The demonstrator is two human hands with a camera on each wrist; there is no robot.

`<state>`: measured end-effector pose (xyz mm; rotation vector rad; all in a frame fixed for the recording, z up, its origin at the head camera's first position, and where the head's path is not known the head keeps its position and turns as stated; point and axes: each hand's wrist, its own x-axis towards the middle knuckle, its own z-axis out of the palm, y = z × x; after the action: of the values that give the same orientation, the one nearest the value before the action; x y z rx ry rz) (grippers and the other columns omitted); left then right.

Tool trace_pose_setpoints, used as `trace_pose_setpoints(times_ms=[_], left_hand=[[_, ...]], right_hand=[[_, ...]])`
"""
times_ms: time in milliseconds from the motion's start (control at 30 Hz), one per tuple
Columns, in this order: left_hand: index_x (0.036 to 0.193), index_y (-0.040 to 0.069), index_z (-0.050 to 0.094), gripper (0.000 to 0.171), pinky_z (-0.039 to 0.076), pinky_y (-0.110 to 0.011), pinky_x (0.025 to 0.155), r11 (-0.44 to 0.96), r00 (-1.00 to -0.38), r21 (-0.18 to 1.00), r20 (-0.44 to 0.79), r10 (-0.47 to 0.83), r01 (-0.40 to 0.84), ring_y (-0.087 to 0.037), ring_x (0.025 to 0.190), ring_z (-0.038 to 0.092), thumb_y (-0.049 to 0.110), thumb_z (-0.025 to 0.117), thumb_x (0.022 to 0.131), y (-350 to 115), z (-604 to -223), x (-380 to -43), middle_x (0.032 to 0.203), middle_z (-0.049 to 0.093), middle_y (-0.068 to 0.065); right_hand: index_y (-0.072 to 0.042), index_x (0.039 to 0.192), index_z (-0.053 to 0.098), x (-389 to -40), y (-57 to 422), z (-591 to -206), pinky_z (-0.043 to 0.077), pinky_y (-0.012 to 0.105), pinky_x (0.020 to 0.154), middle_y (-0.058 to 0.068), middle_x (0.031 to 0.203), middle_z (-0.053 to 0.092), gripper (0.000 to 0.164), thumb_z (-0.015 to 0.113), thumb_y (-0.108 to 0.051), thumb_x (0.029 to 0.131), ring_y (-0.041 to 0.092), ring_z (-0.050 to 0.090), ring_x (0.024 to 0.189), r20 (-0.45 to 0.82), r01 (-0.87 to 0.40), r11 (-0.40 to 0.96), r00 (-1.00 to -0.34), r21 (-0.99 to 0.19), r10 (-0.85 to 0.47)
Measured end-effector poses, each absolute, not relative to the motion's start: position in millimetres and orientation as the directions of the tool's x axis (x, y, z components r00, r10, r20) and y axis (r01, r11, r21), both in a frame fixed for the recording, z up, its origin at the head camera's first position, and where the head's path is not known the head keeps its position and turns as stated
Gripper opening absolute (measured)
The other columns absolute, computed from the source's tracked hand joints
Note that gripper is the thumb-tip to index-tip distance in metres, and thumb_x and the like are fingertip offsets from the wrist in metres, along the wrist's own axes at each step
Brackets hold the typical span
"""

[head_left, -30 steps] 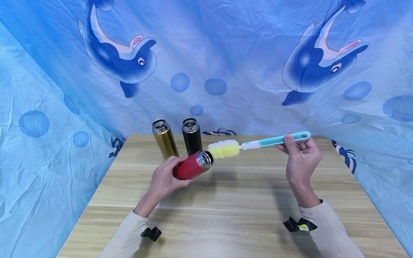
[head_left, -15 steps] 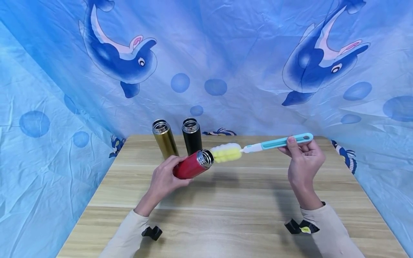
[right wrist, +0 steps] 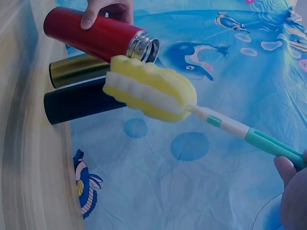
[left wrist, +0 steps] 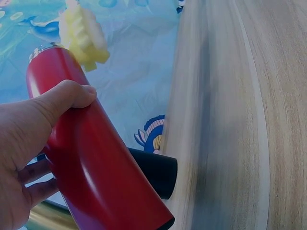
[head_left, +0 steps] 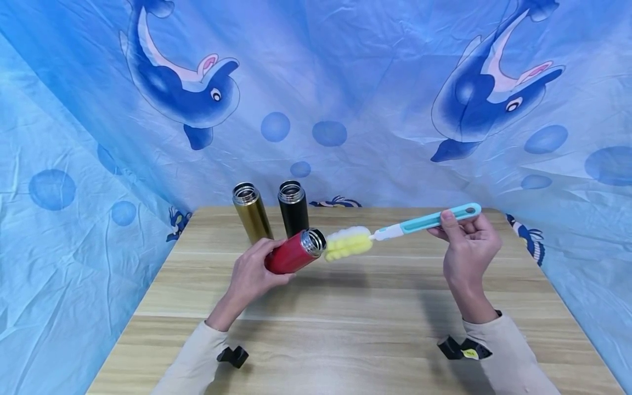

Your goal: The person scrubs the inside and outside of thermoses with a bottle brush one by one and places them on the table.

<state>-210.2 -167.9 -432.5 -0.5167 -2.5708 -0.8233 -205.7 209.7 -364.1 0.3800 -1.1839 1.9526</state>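
Note:
My left hand (head_left: 253, 272) grips a red vacuum flask (head_left: 291, 255), tilted above the table with its open steel mouth to the right and up. In the left wrist view the thumb lies across the red flask (left wrist: 100, 148). My right hand (head_left: 469, 249) pinches the turquoise handle of a bottle brush (head_left: 419, 222) between thumb and fingers. The brush's yellow and white sponge head (head_left: 348, 243) is outside the flask, close to its mouth; whether they touch I cannot tell. The right wrist view shows the whole sponge head (right wrist: 148, 89) beside the steel neck (right wrist: 143, 47).
A gold flask (head_left: 253, 215) and a black flask (head_left: 293, 208) stand upright and lidless behind the red one. They stand on a wood-grain table (head_left: 336, 340). A blue dolphin-print sheet (head_left: 375, 99) hangs behind and at both sides.
The right hand has moved slightly right and down with the bottle brush. Its sponge head has shifted away from behind the red flask's rim. The left hand and flask have hardly moved.

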Motion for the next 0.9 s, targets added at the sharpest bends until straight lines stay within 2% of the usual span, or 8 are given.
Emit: trace_pose_setpoints(times_ms=[267, 533, 900], left_hand=[[0.13, 0.012, 0.067, 0.074, 0.06, -0.048, 0.079, 0.762, -0.861, 0.476, 0.465, 0.205, 0.439, -0.028, 0.103, 0.066, 0.024, 0.098, 0.064, -170, -432, -211, 0.117, 0.068, -0.009], [0.129, 0.01, 0.067, 0.076, 0.061, -0.049, 0.078, 0.764, -0.848, 0.461, 0.488, 0.207, 0.451, -0.028, 0.101, 0.066, 0.021, 0.099, 0.061, -168, -433, -210, 0.116, 0.068, -0.009], [0.128, 0.011, 0.067, 0.075, 0.061, -0.047, 0.078, 0.763, -0.857, 0.472, 0.474, 0.203, 0.442, -0.027, 0.102, 0.065, 0.019, 0.099, 0.061, -167, -435, -210, 0.116, 0.068, -0.008]], right_hand=[[0.021, 0.094, 0.062, -204, 210, -363, 0.06, 0.029, 0.059, 0.019, 0.076, 0.069, 0.013, 0.069, 0.011, 0.09, 0.022, 0.074, 0.064, 0.594, -0.755, -0.268, -0.642, -0.598, 0.485], [0.023, 0.094, 0.06, -202, 205, -360, 0.06, 0.03, 0.058, 0.022, 0.076, 0.069, 0.013, 0.066, 0.013, 0.091, 0.025, 0.074, 0.065, 0.573, -0.741, -0.366, -0.669, -0.563, 0.473], [0.021, 0.095, 0.058, -199, 196, -359, 0.061, 0.029, 0.061, 0.022, 0.079, 0.069, 0.011, 0.065, 0.013, 0.092, 0.025, 0.075, 0.068, 0.558, -0.725, -0.42, -0.688, -0.546, 0.464]])
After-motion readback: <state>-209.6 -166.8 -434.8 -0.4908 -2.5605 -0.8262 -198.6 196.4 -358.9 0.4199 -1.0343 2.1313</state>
